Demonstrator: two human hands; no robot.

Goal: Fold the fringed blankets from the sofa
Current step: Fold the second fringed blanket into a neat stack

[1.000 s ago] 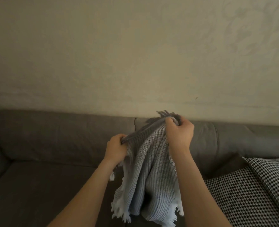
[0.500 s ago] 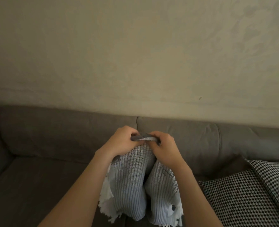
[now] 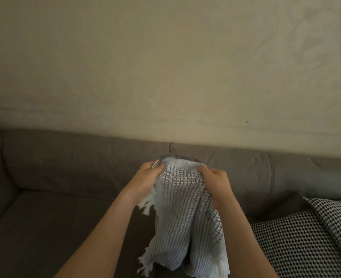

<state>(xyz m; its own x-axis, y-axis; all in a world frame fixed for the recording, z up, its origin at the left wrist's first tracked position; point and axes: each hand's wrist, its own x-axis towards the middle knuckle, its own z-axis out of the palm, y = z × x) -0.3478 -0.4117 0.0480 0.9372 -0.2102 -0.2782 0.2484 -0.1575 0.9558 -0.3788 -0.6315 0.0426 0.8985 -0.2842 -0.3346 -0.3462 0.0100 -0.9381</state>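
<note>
The pale blue-grey ribbed knit blanket with white fringe hung doubled below my hands, over the seat of the grey fabric sofa. My left hand and right hand, pressed together half a second earlier, had parted, each clamped on the top fold. I judged this fold was being squared.

Fingertips of the left hand and right hand are buried in the blanket, whose lower fringe leaves the bottom edge; the houndstooth cushion is cropped at right
</note>
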